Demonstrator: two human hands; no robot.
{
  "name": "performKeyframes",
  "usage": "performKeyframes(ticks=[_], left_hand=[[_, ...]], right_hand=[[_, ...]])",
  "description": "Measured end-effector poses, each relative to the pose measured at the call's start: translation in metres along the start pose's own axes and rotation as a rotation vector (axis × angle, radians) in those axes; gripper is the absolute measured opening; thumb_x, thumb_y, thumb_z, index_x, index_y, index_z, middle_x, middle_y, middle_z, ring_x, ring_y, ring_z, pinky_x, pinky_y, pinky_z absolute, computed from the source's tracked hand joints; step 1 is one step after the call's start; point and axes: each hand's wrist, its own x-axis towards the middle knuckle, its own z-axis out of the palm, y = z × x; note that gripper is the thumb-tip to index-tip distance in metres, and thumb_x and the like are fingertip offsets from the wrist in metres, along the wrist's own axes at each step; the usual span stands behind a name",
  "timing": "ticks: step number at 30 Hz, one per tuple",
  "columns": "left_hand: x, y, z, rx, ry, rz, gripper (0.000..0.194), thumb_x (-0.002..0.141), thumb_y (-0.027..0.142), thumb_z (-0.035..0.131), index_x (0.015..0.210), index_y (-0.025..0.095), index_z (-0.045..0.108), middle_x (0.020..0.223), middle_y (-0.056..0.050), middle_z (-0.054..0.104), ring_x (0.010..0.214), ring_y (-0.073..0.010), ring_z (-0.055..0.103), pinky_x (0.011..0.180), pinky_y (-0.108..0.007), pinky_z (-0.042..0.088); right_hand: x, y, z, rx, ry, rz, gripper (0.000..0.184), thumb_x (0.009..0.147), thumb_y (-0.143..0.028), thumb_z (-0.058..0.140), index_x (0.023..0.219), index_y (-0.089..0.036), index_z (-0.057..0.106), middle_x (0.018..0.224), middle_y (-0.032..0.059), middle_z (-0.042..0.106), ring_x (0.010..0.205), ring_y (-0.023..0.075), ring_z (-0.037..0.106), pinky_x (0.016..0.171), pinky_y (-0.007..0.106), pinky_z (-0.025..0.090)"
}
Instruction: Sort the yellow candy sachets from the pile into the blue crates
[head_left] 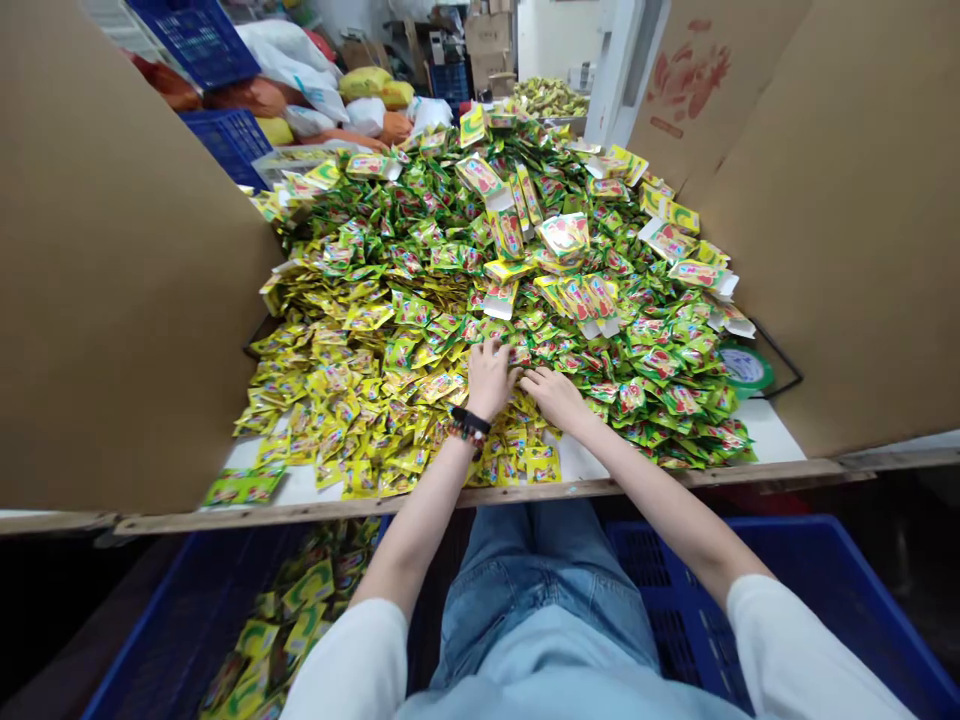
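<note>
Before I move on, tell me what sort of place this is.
Probably a packing workshop: a white, wooden-edged worktable heaped with small, glossy green and yellow sachets, blue plastic crates below its edge, and stacked brown cardboard boxes behind.

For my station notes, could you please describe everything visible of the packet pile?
The pile is a loose heap of shiny, plastic-looking packets, mostly yellow at front left, green with red prints at right and back. It lies on a white table between cardboard walls; cartons rest on top, and the left hand and right hand touch its front.
</note>
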Motion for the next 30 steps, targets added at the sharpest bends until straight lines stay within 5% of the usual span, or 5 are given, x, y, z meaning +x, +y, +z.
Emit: performKeyframes(ticks=[7,11,16,24,30], left_hand=[[0.013,-0.009,0.006,-0.222,-0.066,-0.085,0.022,0.071,0.01,0.063,0.092,0.017,0.062,0.094,-0.009,0.063,0.095,-0.0255,0.054,0.089,-0.041,0.044],[-0.002,-0.006,-0.013,-0.336,-0.116,-0.073,0.011,0.067,0.011,0.06,0.076,0.017,0.06,0.081,-0.002,0.063,0.079,-0.0171,0.057,0.076,-0.03,0.047],[-0.03,0.012,-0.034,-0.736,-0.269,-0.197,0.016,0.066,0.019,0.063,0.081,0.015,0.063,0.066,0.003,0.058,0.055,-0.0096,0.05,0.053,-0.021,0.042],[-0.062,0.027,-0.044,-1.077,-0.366,-0.242,0.043,0.076,0.034,0.069,0.115,0.021,0.058,0.061,0.005,0.053,0.049,-0.0096,0.052,0.054,-0.025,0.054],[-0.077,0.039,-0.032,-1.139,-0.38,-0.264,0.038,0.084,0.043,0.063,0.115,0.023,0.053,0.063,0.004,0.054,0.054,-0.0119,0.057,0.057,-0.028,0.057]], right_hand=[[-0.026,0.008,-0.001,0.159,0.174,0.18,0.016,0.094,-0.024,0.051,0.1,-0.017,0.064,0.09,0.008,0.071,0.08,0.0195,0.064,0.074,0.029,0.047],[-0.033,0.004,-0.014,0.625,0.295,0.276,0.022,0.093,-0.034,0.052,0.1,-0.017,0.064,0.097,0.0074,0.069,0.083,0.019,0.065,0.068,0.028,0.048],[-0.032,-0.011,-0.044,0.87,0.212,0.13,0.02,0.088,-0.035,0.06,0.097,-0.019,0.067,0.124,0.0121,0.06,0.107,0.022,0.06,0.08,0.03,0.048],[-0.031,-0.023,-0.053,0.89,0.109,0.299,0.041,0.085,-0.034,0.062,0.124,-0.022,0.063,0.093,0.0013,0.07,0.054,0.0097,0.046,0.056,0.024,0.041],[-0.039,-0.013,-0.048,1.16,0.028,0.371,0.037,0.072,-0.043,0.075,0.098,-0.018,0.069,0.061,-0.006,0.058,0.048,0.0084,0.044,0.05,0.021,0.039]])
